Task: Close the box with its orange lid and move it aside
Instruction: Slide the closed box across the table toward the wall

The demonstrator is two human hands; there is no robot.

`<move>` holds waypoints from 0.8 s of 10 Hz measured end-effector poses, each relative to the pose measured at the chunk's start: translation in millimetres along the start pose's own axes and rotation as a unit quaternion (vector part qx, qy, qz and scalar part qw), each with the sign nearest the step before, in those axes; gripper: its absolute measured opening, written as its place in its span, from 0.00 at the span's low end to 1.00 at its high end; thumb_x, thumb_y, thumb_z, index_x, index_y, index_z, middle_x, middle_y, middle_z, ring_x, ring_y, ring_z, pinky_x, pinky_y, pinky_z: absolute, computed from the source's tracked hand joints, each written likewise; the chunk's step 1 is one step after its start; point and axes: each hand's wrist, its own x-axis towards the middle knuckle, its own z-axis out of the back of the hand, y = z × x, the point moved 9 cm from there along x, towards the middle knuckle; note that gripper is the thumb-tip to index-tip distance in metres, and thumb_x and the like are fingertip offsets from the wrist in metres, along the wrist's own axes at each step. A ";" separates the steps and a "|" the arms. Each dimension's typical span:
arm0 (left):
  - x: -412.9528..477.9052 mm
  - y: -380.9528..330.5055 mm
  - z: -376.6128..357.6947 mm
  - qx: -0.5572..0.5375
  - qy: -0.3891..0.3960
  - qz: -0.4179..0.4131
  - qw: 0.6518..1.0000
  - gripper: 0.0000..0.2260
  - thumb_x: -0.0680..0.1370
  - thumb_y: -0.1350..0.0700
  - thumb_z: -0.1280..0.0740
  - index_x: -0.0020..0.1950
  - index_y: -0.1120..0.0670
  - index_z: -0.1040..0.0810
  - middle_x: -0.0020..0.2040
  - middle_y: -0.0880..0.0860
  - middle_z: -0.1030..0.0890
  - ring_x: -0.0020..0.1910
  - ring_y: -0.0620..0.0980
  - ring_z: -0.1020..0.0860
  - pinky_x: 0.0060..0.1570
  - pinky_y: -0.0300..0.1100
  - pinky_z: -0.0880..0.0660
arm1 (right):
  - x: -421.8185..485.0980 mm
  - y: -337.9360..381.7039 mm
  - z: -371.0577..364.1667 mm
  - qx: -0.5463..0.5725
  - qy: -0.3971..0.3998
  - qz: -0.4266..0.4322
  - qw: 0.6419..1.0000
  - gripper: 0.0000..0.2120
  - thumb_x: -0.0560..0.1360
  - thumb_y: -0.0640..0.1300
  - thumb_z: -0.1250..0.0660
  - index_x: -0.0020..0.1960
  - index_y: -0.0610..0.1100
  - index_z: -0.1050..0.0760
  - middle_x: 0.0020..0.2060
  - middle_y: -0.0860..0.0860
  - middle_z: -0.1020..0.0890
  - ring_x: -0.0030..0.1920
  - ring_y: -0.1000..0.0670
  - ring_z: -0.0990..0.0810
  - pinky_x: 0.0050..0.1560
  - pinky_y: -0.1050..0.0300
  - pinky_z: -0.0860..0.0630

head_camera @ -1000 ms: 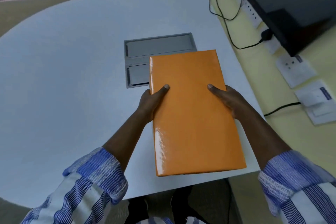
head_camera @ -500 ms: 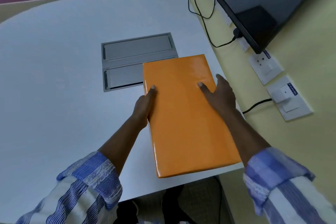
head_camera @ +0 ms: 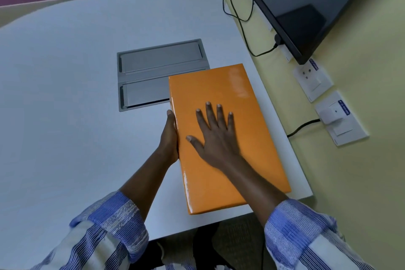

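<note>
The box under its glossy orange lid [head_camera: 219,90] lies flat on the white table [head_camera: 65,94], near the table's right edge. Only the lid shows; the box below it is hidden. My left hand [head_camera: 169,136] rests against the lid's left long side, thumb up along the edge. My right hand [head_camera: 213,136] lies palm down on top of the lid with its fingers spread.
A grey cable hatch [head_camera: 153,68] is set into the table just behind the box, partly covered by the lid's far left corner. A dark monitor [head_camera: 306,6], black cables [head_camera: 236,6] and wall sockets [head_camera: 337,116] are at the right. The table's front edge is close below the lid.
The box has gone from held above the table to lying flat near the right edge. My right hand left the lid's right side and now lies flat on top.
</note>
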 end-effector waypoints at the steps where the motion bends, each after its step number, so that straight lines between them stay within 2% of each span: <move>1: 0.5 1.2 -20.5 0.004 0.015 -0.004 1.000 0.25 0.81 0.32 0.55 0.69 0.40 0.28 0.60 0.50 0.18 0.57 0.52 0.18 0.48 0.51 0.20 | -2.5 -18.7 4.6 0.000 0.002 -0.002 1.000 0.39 0.79 0.71 0.58 0.83 0.50 0.55 0.82 0.44 0.55 0.81 0.38 0.58 0.77 0.32 0.56; 2: 5.0 5.5 -39.8 0.009 0.018 -0.009 1.000 0.27 0.81 0.31 0.53 0.72 0.41 0.29 0.64 0.51 0.19 0.59 0.53 0.19 0.50 0.52 0.20 | -5.9 -41.0 8.6 -0.001 0.004 -0.002 1.000 0.39 0.79 0.70 0.58 0.83 0.50 0.55 0.82 0.45 0.55 0.81 0.38 0.58 0.77 0.32 0.56; 4: 6.6 12.8 -84.2 0.047 0.035 -0.025 0.998 0.29 0.81 0.31 0.53 0.77 0.43 0.34 0.69 0.52 0.23 0.63 0.53 0.22 0.63 0.58 0.24 | -14.3 -89.0 20.4 0.000 -0.006 0.002 1.000 0.38 0.79 0.70 0.55 0.83 0.50 0.52 0.82 0.46 0.54 0.82 0.40 0.57 0.78 0.33 0.56; 5: 8.9 14.4 -102.4 0.061 0.044 -0.029 0.997 0.25 0.82 0.33 0.54 0.74 0.41 0.34 0.61 0.47 0.22 0.55 0.45 0.21 0.51 0.48 0.22 | -18.8 -107.9 23.9 -0.001 -0.011 -0.001 1.000 0.38 0.80 0.70 0.54 0.83 0.50 0.52 0.83 0.46 0.53 0.82 0.40 0.57 0.78 0.33 0.55; 6: 10.4 16.6 -116.9 0.072 0.059 -0.036 0.995 0.25 0.83 0.35 0.55 0.76 0.43 0.36 0.59 0.46 0.23 0.51 0.42 0.22 0.45 0.43 0.23 | -22.8 -120.5 25.7 -0.003 -0.008 -0.007 1.000 0.38 0.80 0.70 0.54 0.83 0.50 0.52 0.83 0.46 0.53 0.82 0.40 0.57 0.78 0.33 0.55; 8: 12.0 18.4 -118.4 0.093 0.059 -0.038 0.993 0.20 0.83 0.35 0.55 0.70 0.40 0.35 0.58 0.45 0.23 0.51 0.42 0.22 0.44 0.43 0.24 | -24.4 -122.6 27.4 -0.004 -0.012 -0.011 1.000 0.38 0.80 0.70 0.54 0.83 0.50 0.51 0.83 0.46 0.52 0.82 0.40 0.56 0.78 0.33 0.54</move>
